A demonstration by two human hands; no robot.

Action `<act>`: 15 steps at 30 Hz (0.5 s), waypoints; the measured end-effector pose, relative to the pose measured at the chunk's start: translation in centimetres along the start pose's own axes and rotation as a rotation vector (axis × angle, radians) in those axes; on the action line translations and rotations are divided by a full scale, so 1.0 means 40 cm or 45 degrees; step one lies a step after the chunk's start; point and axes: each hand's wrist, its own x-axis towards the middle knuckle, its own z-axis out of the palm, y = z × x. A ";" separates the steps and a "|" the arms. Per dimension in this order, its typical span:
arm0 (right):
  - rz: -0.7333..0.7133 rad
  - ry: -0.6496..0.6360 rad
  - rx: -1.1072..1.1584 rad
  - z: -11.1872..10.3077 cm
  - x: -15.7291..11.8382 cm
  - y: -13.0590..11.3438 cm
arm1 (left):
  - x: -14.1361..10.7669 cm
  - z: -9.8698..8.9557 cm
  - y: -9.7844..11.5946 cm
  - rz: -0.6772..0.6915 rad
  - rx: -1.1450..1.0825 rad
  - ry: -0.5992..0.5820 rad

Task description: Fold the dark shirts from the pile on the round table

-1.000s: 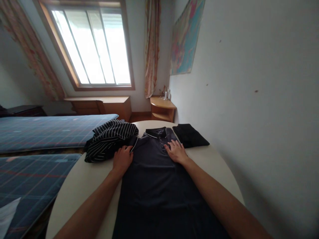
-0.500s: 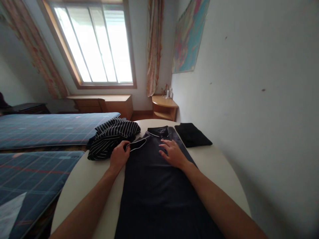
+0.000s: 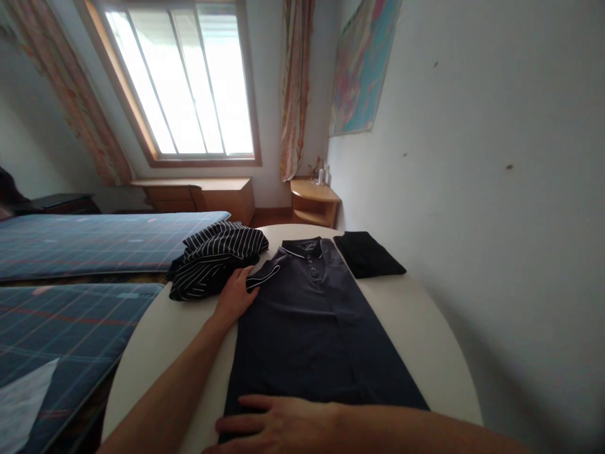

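Head camera view: a dark polo shirt (image 3: 307, 340) lies front up along the round table (image 3: 155, 372), its white-edged collar (image 3: 302, 247) at the far end and its body running toward the wearer. Laid lengthwise like this, its whole front is within reach of both hands. On the right its edge runs nearly straight down from the collar with no sleeve showing, so that side seems turned in — whether over or under, I cannot tell. On the left, the short sleeve (image 3: 265, 275) lies out, its trimmed opening slightly raised.

A crumpled black-and-white striped garment (image 3: 212, 252) sits just beyond the left hand (image 3: 235, 295), and a folded black garment (image 3: 368, 253) lies to the right of the collar; both seem set aside to leave the middle for the polo.

The left forearm angles up from the lower edge, and the hand meets the shirt's left edge at the sleeve, probably to control that loose part. Its fingers lie close together, with the thumb apart and nearer the wearer; I cannot tell whether they pinch the cloth. The right forearm comes in low and almost level from the right, crossing the near part of the shirt. The right hand (image 3: 288, 425) is palm down, its visible fingers spread and pointing left — the lowest is partly cut off, and firm pressure cannot be confirmed.
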 end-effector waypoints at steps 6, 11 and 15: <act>-0.074 0.022 0.088 0.005 -0.002 -0.008 | 0.005 -0.018 0.019 -0.268 0.120 -0.042; 0.200 0.007 0.503 -0.042 -0.010 0.077 | 0.013 -0.047 0.018 -0.523 0.072 0.145; 0.864 0.022 0.545 -0.034 -0.052 0.220 | 0.015 -0.063 0.026 -0.512 0.010 0.193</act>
